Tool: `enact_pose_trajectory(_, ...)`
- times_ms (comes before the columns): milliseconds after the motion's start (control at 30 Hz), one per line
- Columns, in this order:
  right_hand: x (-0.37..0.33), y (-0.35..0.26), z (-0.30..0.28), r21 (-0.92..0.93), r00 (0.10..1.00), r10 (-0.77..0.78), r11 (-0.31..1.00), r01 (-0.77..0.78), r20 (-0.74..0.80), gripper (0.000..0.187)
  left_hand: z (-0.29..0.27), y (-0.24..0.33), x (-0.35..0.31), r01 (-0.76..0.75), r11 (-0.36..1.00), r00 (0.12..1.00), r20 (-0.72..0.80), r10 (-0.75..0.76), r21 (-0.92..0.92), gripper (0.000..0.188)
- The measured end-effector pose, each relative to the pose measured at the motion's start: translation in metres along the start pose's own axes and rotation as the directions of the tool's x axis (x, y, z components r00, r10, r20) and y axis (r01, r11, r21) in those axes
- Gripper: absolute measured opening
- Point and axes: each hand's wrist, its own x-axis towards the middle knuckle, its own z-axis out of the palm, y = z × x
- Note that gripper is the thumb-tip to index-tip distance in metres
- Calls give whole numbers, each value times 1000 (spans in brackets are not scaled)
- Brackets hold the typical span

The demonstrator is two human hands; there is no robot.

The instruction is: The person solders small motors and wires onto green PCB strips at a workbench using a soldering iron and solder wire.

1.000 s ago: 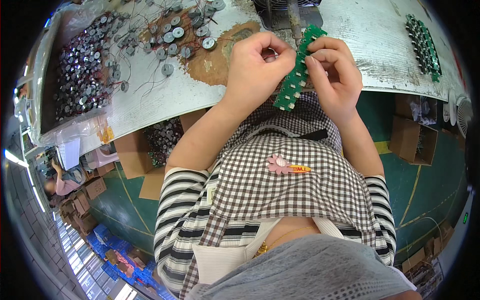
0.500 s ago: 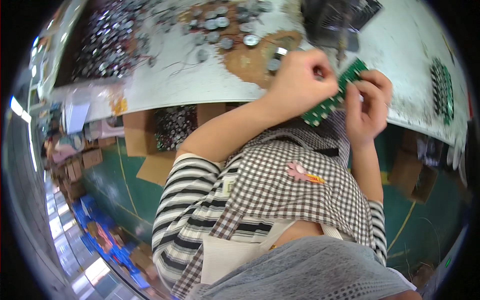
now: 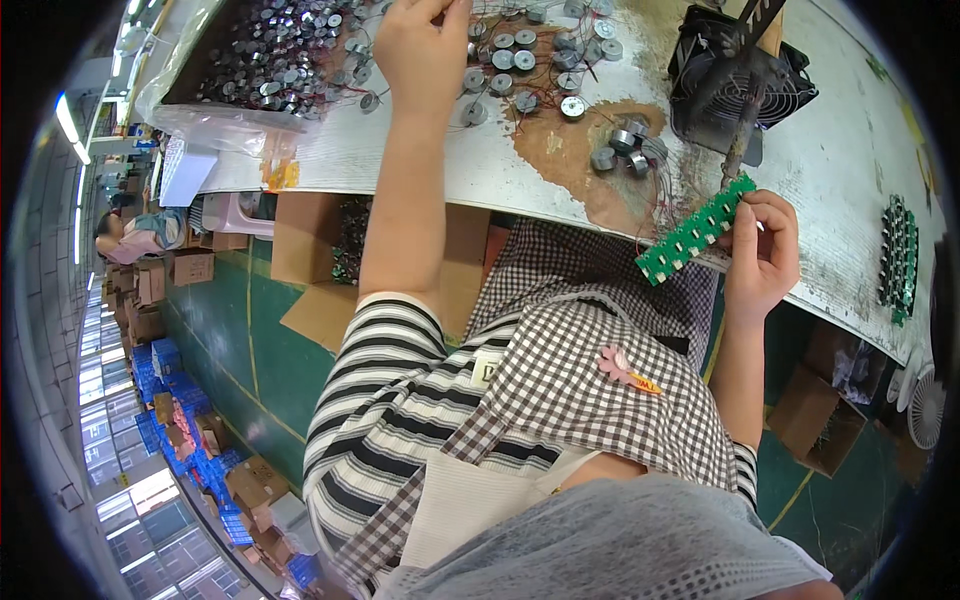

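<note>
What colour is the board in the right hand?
The board is green, seen best in the head view.

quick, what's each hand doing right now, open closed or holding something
Left hand: fingers partly cut off by the top edge; grip cannot be told.
Right hand: closed, holding the green circuit board strip.

We are seeing green, dotted with white, on the strip over the whitish bench's near edge. Toward its left edge, round parts are gleaming silver-grey. Our apron is showing brown-and-white checks, our sleeves black-and-white stripes, the flower ornament pink.
</note>
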Motion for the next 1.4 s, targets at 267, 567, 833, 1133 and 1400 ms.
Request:
enact_pose_trajectory(267,3,0,1,-62,1000,-8,998,9,23,3,35,-85,32,436,899,611,745,-267,-35,23)
enact_pose_trajectory(567,3,1,1,-77,1000,23,997,-21,18,4,40,-82,28,695,646,676,592,-438,-316,22)
enact_pose_trajectory(833,2,-2,2,-13,998,46,999,-45,46,3,7,14,1,53,824,994,-48,-97,-564,9)
enact_pose_trajectory(1133,2,-1,2,-61,998,50,997,-48,35,6,28,41,-99,-569,770,791,61,608,-288,14)
enact_pose_trajectory(1400,1,-3,-1,140,998,6,990,-16,68,4,17,65,-104,675,550,597,802,-15,-492,12)
